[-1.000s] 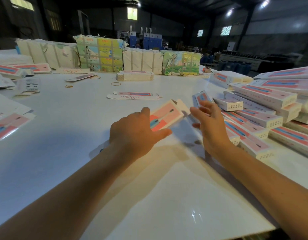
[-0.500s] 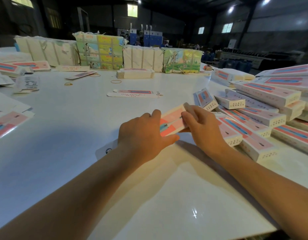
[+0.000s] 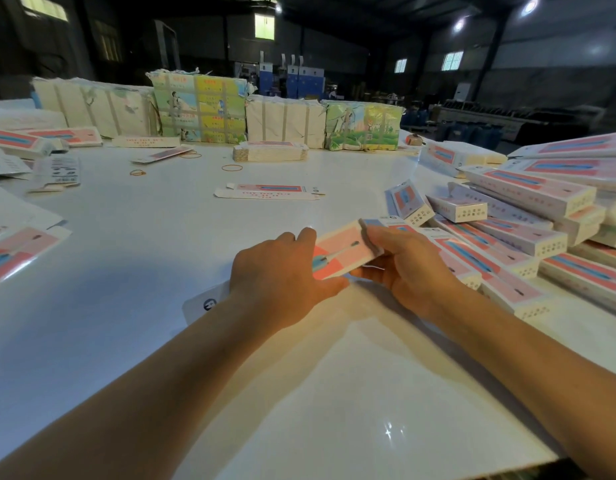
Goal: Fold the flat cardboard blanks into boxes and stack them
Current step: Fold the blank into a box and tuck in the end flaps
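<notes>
I see both hands on one pink box [image 3: 341, 251], held low over the white counter [image 3: 334, 393] at centre. Left hand [image 3: 278, 282] has fingers curled round its near end, thumb underneath. Right hand [image 3: 407, 268] grips the far end, fingers wrapped over the end. Pile of folded boxes [image 3: 528, 216] just right; one flat blank [image 3: 270, 192] lies further back.

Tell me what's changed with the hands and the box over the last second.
The right hand moved in from beside the pink carton and took hold of its far end. The left hand stayed gripping the near end. The stacked boxes on the right and the flat blank mid-table stayed put.
</notes>
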